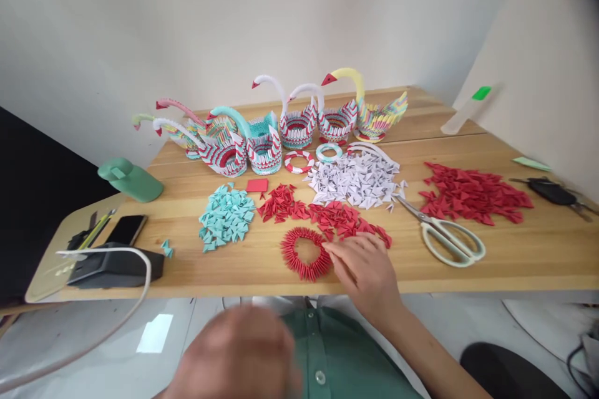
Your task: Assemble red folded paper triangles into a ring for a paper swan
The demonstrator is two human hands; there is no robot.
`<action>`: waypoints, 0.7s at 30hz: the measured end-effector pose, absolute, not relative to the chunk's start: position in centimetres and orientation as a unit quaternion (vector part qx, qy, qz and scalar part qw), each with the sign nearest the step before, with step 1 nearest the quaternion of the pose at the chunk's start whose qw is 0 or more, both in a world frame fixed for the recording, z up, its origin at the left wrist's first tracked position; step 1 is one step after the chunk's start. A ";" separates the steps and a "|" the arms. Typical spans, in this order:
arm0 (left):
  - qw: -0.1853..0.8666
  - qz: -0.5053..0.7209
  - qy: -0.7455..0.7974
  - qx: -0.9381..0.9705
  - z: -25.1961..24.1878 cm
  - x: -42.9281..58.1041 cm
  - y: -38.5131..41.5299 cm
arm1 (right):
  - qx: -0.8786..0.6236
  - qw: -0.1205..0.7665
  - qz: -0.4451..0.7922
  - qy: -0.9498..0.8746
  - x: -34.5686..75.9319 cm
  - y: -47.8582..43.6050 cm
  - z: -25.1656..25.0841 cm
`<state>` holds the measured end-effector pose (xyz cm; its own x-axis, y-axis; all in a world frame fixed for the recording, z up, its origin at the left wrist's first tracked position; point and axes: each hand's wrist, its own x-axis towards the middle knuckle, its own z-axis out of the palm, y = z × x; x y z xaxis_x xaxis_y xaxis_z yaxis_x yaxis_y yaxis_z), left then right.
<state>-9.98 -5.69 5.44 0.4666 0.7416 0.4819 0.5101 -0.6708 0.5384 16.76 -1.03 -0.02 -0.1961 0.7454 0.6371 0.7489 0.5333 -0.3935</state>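
From the head camera, the red ring (pixel 292 255) lies on the table (pixel 201 274). The right hand (pixel 367 271) is at the ring's right side, fingers nearly together, tips touching it; whether they pinch it, I cannot tell. The left hand (pixel 238 352), blurred, is nearer the body than the ring, its finger opening and hold unclear. Behind the ring lie red pieces (pixel 337 218); left, teal pieces (pixel 227 218); right, scissors (pixel 425 219).

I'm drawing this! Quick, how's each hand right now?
Left hand: too blurred to tell.
Right hand: at the red ring; whether it grips, can't tell.
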 end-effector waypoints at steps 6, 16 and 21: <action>0.138 0.366 0.436 0.811 -0.6 -7.6 0.6 | -0.486 0.250 0.013 -0.837 15.1 1.3 1.5; 0.152 0.311 0.477 0.808 -2.9 -7.8 1.5 | -0.423 0.147 -0.011 -0.894 14.6 2.9 0.2; 0.162 0.301 0.475 0.811 -2.7 -7.8 1.7 | -0.410 0.140 0.005 -0.901 14.5 3.2 -0.3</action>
<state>-7.84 1.73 -2.68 0.3673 0.8679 0.3345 0.6722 -0.4962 0.5494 14.55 3.16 -0.27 -0.6237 0.7409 0.2492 0.7382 0.6631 -0.1239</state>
